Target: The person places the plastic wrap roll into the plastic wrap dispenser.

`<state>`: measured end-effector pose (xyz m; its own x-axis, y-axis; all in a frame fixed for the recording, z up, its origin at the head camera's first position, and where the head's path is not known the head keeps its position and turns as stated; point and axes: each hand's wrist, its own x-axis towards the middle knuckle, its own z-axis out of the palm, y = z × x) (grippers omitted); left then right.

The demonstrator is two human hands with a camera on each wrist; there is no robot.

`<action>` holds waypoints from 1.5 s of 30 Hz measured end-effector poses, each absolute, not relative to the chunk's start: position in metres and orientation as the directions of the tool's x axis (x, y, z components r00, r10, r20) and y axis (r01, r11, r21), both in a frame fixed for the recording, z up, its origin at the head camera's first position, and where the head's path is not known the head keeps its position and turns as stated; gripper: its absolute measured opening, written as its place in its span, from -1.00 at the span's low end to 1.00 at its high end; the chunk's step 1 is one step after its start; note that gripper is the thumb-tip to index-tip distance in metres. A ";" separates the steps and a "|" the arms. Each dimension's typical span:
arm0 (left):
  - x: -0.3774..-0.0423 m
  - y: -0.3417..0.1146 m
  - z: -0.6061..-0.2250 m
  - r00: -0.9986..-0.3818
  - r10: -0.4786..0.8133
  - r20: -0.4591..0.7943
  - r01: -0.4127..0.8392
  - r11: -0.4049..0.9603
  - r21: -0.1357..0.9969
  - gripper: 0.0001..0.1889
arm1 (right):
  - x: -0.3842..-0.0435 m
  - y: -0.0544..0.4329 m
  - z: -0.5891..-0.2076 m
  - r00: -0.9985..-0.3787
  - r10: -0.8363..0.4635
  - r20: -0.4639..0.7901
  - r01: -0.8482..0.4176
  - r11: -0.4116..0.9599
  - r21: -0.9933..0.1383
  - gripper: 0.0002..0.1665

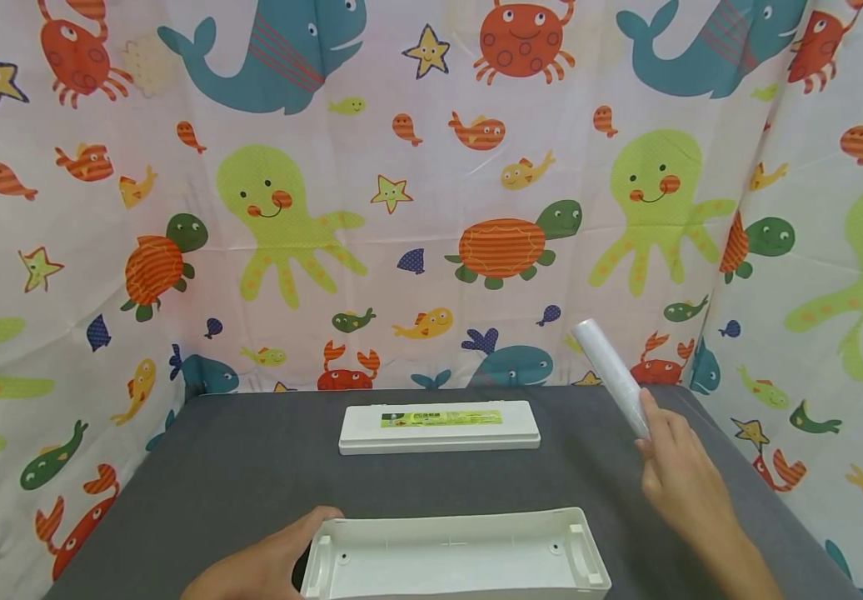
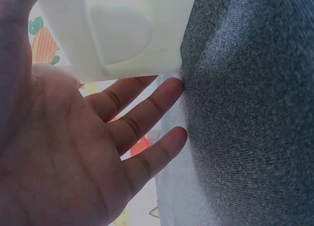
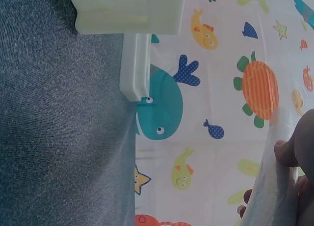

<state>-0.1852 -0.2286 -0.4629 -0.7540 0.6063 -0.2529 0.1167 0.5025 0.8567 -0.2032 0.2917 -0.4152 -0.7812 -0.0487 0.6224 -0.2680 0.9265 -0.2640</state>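
Observation:
My right hand (image 1: 685,471) holds a roll of clear plastic film (image 1: 611,377) by its lower end, raised and tilted, its far end pointing up and to the left. In the right wrist view the thumb lies along the film roll (image 3: 274,182), with fingertips on its other side. My left hand (image 1: 270,557) grips the left end of an open white plastic box (image 1: 446,558) at the front of the table. The left wrist view shows that hand's palm and fingers (image 2: 154,108) at the corner of the box end (image 2: 120,37).
A long white lid (image 1: 439,442) with a green and yellow label lies on the grey tabletop (image 1: 266,467) behind the box. Around the table hangs a white curtain (image 1: 416,317) printed with sea animals.

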 end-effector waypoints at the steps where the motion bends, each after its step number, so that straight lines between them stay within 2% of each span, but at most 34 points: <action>1: -0.185 -0.228 -0.463 -0.755 0.606 -0.253 0.117 0.504 0.856 0.05 | -0.202 0.291 -0.415 -0.775 -0.052 0.629 -0.274 0.926 -0.261 0.03; 30: -0.183 -0.228 -0.461 -0.758 0.591 -0.275 0.068 0.492 0.868 0.06 | -0.190 0.278 -0.401 -0.741 -0.095 0.665 -0.312 0.925 -0.215 0.06; 45: -0.184 -0.229 -0.461 -0.755 0.598 -0.270 0.084 0.497 0.864 0.06 | -0.187 0.277 -0.397 -0.676 -0.146 0.723 -0.371 0.915 -0.162 0.07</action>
